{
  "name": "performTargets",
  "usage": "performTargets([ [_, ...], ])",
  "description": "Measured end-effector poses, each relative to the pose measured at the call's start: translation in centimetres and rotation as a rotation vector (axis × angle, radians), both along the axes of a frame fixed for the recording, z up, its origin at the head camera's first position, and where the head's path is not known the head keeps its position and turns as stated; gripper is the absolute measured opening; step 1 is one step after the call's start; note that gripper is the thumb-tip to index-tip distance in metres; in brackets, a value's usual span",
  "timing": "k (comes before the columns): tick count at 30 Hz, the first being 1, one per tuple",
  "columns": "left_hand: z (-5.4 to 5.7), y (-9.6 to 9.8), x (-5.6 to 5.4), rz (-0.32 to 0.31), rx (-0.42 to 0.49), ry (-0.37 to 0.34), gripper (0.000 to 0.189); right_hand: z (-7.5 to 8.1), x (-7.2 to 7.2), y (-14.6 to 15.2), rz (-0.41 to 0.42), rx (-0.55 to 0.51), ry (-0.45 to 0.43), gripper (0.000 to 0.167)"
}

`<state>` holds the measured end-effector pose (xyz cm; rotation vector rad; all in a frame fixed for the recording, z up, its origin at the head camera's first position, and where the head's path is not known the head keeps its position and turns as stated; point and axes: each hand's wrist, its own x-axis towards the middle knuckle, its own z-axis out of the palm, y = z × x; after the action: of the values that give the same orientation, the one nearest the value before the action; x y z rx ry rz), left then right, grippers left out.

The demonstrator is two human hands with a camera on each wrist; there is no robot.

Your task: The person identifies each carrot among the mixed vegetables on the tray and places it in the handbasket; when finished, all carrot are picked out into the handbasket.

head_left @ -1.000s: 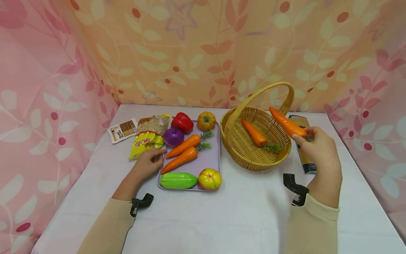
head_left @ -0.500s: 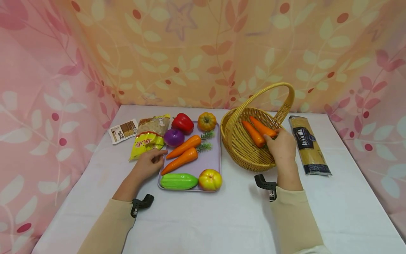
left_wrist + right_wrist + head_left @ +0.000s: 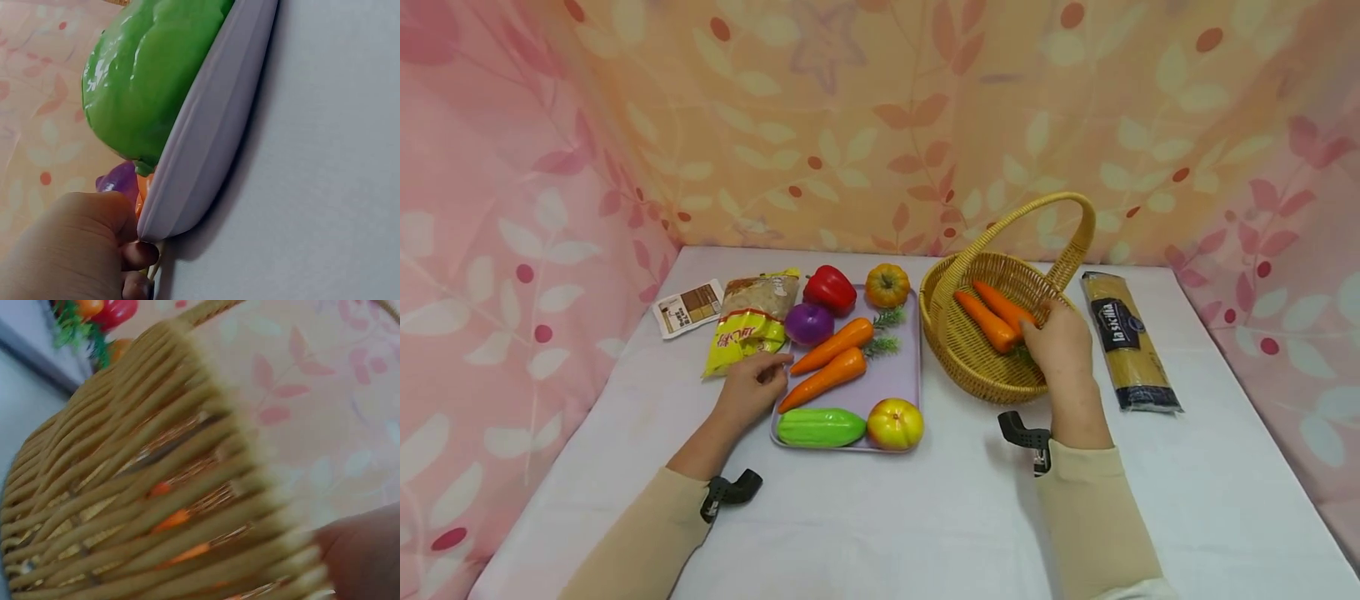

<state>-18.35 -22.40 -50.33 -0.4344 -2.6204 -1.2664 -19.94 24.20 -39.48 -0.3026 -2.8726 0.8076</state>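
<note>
My right hand (image 3: pixel 1063 346) reaches over the near right rim of the wicker basket (image 3: pixel 955 367) and pinches the leafy end of an orange carrot (image 3: pixel 1000 302). A second carrot (image 3: pixel 983 322) lies close alongside it inside the basket. In the right wrist view the basket wall (image 3: pixel 125 469) fills much of the picture, and only orange bits show through the weave. My left hand (image 3: pixel 751 387) rests with loosely bent fingers at the left rim of the lilac tray (image 3: pixel 895 358). Two more carrots (image 3: pixel 831 379) lie on the tray near those fingertips.
The tray also bears a green ridged vegetable (image 3: pixel 822 427), a yellow-red fruit (image 3: pixel 895 423), a purple onion-like one (image 3: pixel 809 323), a red pepper (image 3: pixel 831 288) and a small pumpkin (image 3: pixel 887 285). Packets (image 3: pixel 752 312) lie left; a pasta pack (image 3: pixel 1131 342) lies right. The basket handle (image 3: pixel 1000 229) arches high.
My right hand has brought the carrot from above the pasta pack leftward and down into the basket, beside the other carrot. Both carrots there have shifted slightly left. My left hand stays put.
</note>
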Motion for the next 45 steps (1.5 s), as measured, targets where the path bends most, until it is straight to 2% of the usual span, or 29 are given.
performTargets([
  [6, 0.0, 0.0, 0.0, 0.02, -0.01, 0.025, 0.024, 3.4, 1.7, -1.1, 0.123, 0.012, 0.049, 0.057],
  [11, 0.0, 0.0, -0.2, 0.007, -0.036, 0.035, 0.023, 5.7, 4.0, -2.4, 0.165, 0.009, 0.117, 0.059],
  [20, 0.2, -0.1, -0.7, 0.008, -0.049, 0.057, 0.022, 8.1, 6.7, -4.9, 0.29, 0.009, 0.47, 0.047],
  [25, 0.2, 0.0, -0.8, 0.019, -0.061, 0.06, 0.022, 8.3, 7.6, -6.3, 0.398, 0.014, 0.592, 0.042],
  [30, 0.0, -0.1, -0.4, 0.01, -0.058, 0.025, 0.021, 8.3, 8.8, -7.8, 0.48, 0.021, 0.609, 0.039],
  [34, -0.1, -0.3, -0.4, 0.015, -0.056, 0.035, 0.021, 8.4, 8.6, -9.1, 0.576, -0.001, 0.588, 0.039],
  [40, 0.1, -0.2, -0.1, 0.02, -0.044, 0.013, 0.021, 8.6, 7.2, -11.6, 0.774, -0.038, 0.535, 0.039],
  [45, 0.1, 0.0, 0.1, 0.015, -0.036, 0.002, 0.022, 7.2, 5.4, -13.4, 0.863, -0.106, 0.481, 0.039],
])
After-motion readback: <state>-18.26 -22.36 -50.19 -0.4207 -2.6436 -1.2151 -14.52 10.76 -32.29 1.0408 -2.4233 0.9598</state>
